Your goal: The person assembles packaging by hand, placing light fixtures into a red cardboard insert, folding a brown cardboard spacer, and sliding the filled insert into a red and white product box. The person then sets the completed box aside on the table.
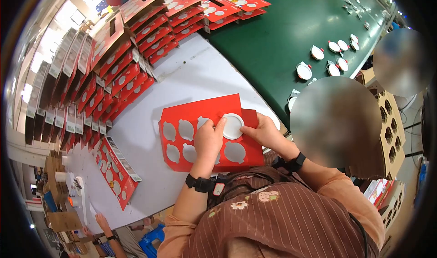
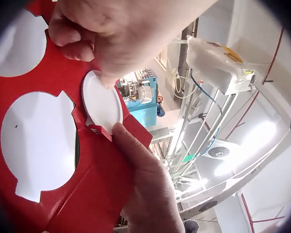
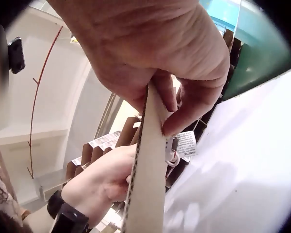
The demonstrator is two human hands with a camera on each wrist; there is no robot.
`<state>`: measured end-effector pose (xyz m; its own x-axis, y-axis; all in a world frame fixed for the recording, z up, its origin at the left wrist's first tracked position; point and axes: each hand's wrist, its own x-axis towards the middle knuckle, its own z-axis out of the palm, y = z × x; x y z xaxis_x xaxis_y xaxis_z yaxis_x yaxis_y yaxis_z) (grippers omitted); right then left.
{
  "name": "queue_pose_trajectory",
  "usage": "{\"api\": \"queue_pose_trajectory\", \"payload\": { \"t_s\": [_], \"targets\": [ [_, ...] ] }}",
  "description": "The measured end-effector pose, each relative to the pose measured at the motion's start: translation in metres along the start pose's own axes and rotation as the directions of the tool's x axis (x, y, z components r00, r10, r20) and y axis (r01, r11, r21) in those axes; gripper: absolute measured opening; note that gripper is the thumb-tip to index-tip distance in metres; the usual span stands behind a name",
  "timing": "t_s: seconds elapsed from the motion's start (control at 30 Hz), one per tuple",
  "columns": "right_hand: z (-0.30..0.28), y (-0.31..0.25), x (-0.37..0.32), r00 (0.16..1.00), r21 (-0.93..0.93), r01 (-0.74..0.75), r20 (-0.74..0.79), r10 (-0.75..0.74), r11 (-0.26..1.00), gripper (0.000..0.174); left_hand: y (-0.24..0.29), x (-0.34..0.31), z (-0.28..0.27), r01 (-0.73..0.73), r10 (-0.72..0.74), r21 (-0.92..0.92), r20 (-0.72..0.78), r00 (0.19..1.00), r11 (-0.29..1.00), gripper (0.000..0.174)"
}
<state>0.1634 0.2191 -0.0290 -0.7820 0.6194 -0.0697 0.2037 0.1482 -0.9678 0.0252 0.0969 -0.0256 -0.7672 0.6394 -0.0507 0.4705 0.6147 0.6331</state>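
Your brown striped apron [image 1: 291, 217] is lying nearest the head camera, its strawberry and flower patches showing. Beyond it you are working over a white table [image 1: 150, 139], with a red card [image 1: 209, 107] of round cutouts between your hands. White disc [image 1: 233, 127] is sitting at the card's upper right opening; your left hand [image 1: 209, 142] is folding its fingers in and pressing the thumb on the disc's edge, while your right hand [image 1: 268, 132] is pinching the card's far side, its thumb touching the disc opposite. Only this view is showing the stacked red packages [image 1: 129, 60], one package [image 1: 116, 171] lying apart, the white lights [image 1: 317, 53] scattered on the green table [image 1: 268, 35], and another person's hand [image 1: 102, 221]. From the left wrist, you are seeing the disc close up, tilting in the view, a red clip [image 2: 102, 130] showing at its lower edge; whether it is seating fully, you cannot tell. Blue machinery [image 2: 144, 116] and ceiling lights [image 2: 252, 145] are showing behind. Seen from the right wrist, the card is turning its pale back and corrugated edge to you; your right fingers are curling over it beside a printed tag [image 3: 186, 144] and a white loop [image 3: 173, 160], which the other views are hiding.
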Motion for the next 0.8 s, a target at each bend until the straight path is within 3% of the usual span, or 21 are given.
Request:
{"api": "queue_pose_trajectory", "payload": {
  "t_s": [0.07, 0.13, 0.17, 0.2, 0.27, 0.3, 0.33, 0.4, 0.47, 0.53, 0.6, 0.63, 0.67, 0.7, 0.77, 0.8],
  "targets": [
    [0.007, 0.031, 0.010, 0.999, 0.056, 0.018, -0.033, -0.016, 0.998, 0.029, 0.000, 0.005, 0.002, -0.012, 0.012, -0.015, 0.011, 1.000, 1.000, 0.049],
    [0.010, 0.050, 0.019, 0.996, -0.020, 0.041, -0.078, -0.042, 0.999, 0.031, -0.007, 0.006, 0.007, -0.036, 0.036, 0.011, 0.002, 0.999, 0.999, 0.049],
    [0.010, 0.052, 0.022, 0.997, 0.065, -0.015, -0.069, 0.020, 0.998, 0.033, -0.006, 0.004, 0.007, -0.027, 0.023, 0.089, 0.049, 0.999, 0.996, 0.051],
    [0.007, 0.048, 0.024, 0.998, 0.031, -0.040, -0.046, 0.041, 0.999, 0.031, -0.007, 0.001, 0.006, -0.044, 0.040, 0.082, 0.059, 0.997, 0.996, 0.051],
    [-0.012, 0.029, 0.018, 0.999, 0.009, 0.029, -0.039, -0.028, 1.000, 0.030, -0.004, -0.001, 0.004, -0.058, 0.048, 0.114, 0.095, 0.994, 0.992, 0.057],
    [-0.021, 0.040, 0.020, 0.984, -0.097, 0.076, -0.156, -0.090, 0.992, 0.032, 0.007, 0.000, -0.007, 0.080, -0.095, 0.086, 0.183, 0.979, 0.993, 0.060],
    [-0.036, 0.053, 0.020, 0.951, -0.207, 0.107, -0.263, -0.160, 0.972, 0.034, 0.003, 0.003, -0.005, 0.066, -0.080, 0.082, 0.190, 0.978, 0.994, 0.060],
    [-0.074, 0.058, 0.012, 0.856, -0.490, -0.060, -0.474, -0.207, 0.870, 0.044, -0.022, 0.010, 0.006, 0.059, -0.061, 0.088, 0.020, 0.998, 0.994, 0.049],
    [-0.101, 0.077, 0.004, 0.692, -0.590, -0.225, -0.657, -0.300, 0.776, 0.049, -0.047, 0.022, 0.020, 0.061, -0.060, 0.081, -0.009, 0.998, 0.995, 0.050],
    [-0.119, 0.087, -0.003, 0.705, -0.617, -0.389, -0.677, -0.210, 0.684, 0.052, -0.087, 0.037, 0.047, 0.085, -0.085, 0.006, -0.006, 0.996, 0.996, 0.047],
    [-0.121, 0.088, -0.002, 0.799, -0.556, -0.522, -0.583, 0.144, 0.646, 0.055, -0.080, 0.038, 0.035, -0.024, 0.024, 0.004, 0.118, 0.993, 1.000, 0.048],
    [-0.117, 0.100, 0.003, 0.781, -0.534, -0.576, -0.583, 0.223, 0.619, 0.054, -0.092, 0.043, 0.044, 0.111, -0.089, -0.121, 0.171, 0.981, 0.986, 0.050],
    [-0.114, 0.105, 0.003, 0.814, -0.612, -0.517, -0.567, 0.123, 0.598, 0.055, -0.086, 0.038, 0.045, -0.063, 0.061, -0.098, -0.023, 0.998, 0.993, 0.054],
    [-0.111, 0.112, 0.007, 0.801, -0.598, -0.490, -0.596, 0.057, 0.635, 0.054, -0.075, 0.031, 0.042, -0.055, 0.053, -0.022, -0.094, 0.994, 0.998, 0.055],
    [-0.109, 0.104, 0.011, 0.801, -0.411, -0.449, -0.579, 0.153, 0.793, 0.050, -0.053, 0.019, 0.031, -0.176, 0.185, 0.067, -0.151, 0.971, 0.982, 0.050],
    [-0.104, 0.090, 0.009, 0.815, -0.285, -0.426, -0.533, 0.227, 0.859, 0.048, -0.039, 0.017, 0.023, -0.113, 0.111, -0.121, -0.024, 0.994, 0.986, 0.049]
  ]
}}
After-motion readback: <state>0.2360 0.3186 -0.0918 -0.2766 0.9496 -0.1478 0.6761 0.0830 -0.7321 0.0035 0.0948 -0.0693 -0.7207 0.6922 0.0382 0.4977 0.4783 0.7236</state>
